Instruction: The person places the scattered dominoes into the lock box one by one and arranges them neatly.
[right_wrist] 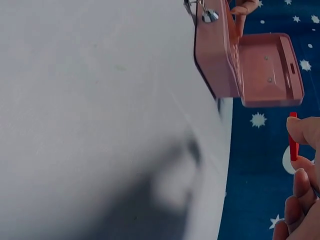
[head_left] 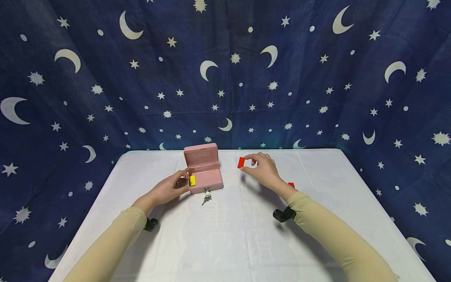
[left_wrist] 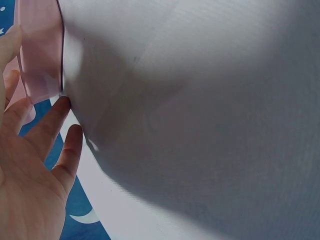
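- The right hand (head_left: 263,170) pinches a red block (head_left: 241,162) between thumb and index finger, raised above the table, right of the pink box and apart from it.
- The left hand (head_left: 171,188) has its fingers spread at the box's left side, some touching it; contact with the yellow block is unclear.
- The yellow block (head_left: 192,180) sits at the left edge of the pink box (head_left: 210,178), beside those fingers.
- The lid (head_left: 201,155) stands raised at the back; keys (head_left: 206,199) hang at the front.
- A second red block (head_left: 291,184) shows partly behind the right wrist.
- White cloth (head_left: 218,243) covers the table; a starry blue curtain (head_left: 239,129) stands behind.
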`<action>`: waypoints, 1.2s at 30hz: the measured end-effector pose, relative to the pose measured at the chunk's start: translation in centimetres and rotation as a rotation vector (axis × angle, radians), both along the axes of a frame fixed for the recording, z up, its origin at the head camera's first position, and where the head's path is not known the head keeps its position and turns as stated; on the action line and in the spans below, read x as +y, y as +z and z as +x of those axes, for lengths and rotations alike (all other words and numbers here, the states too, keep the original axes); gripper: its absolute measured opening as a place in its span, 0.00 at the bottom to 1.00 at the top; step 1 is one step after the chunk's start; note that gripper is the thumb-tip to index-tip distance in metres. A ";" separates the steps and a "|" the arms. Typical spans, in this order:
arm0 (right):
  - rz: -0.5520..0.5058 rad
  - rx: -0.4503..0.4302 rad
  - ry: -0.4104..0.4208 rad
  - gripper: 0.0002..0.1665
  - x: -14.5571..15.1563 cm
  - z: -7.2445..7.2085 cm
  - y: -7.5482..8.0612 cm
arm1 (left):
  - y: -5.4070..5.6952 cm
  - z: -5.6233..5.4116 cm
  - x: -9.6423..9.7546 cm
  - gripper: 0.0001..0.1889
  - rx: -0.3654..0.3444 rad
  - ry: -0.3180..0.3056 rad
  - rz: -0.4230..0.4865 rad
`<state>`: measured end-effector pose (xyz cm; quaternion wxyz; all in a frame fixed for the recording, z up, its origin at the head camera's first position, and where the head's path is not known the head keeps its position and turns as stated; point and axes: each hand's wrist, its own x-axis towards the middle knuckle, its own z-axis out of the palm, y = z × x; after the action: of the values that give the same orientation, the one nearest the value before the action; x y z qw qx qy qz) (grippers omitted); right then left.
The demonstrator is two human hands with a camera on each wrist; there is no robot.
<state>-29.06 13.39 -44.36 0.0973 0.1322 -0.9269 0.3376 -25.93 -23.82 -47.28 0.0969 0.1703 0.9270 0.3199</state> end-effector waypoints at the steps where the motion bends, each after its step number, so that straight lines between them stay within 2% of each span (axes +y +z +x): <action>1: 0.001 -0.003 0.004 0.25 -0.3 0.0 0.1 | 0.0 0.0 0.0 0.19 0.001 -0.001 0.001; 8: 0.022 0.001 0.058 0.25 -2.1 -0.2 0.0 | 0.0 0.2 0.0 0.19 0.007 -0.020 0.027; 18: 0.033 0.007 0.140 0.24 -5.0 -0.5 -0.3 | 0.0 0.0 -0.1 0.20 -0.016 -0.013 0.023; 28: 0.077 0.006 0.166 0.22 -7.3 -0.8 -0.9 | -0.1 -0.1 -0.1 0.22 -0.012 -0.011 0.015; 36: 0.120 -0.027 0.212 0.26 -9.5 -1.4 -1.1 | -0.1 -0.2 -0.1 0.20 -0.013 -0.005 0.018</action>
<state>-30.41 3.90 -45.48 0.0407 0.2307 -0.9274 0.2916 -26.12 -23.88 -47.35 0.1021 0.1717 0.9229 0.3292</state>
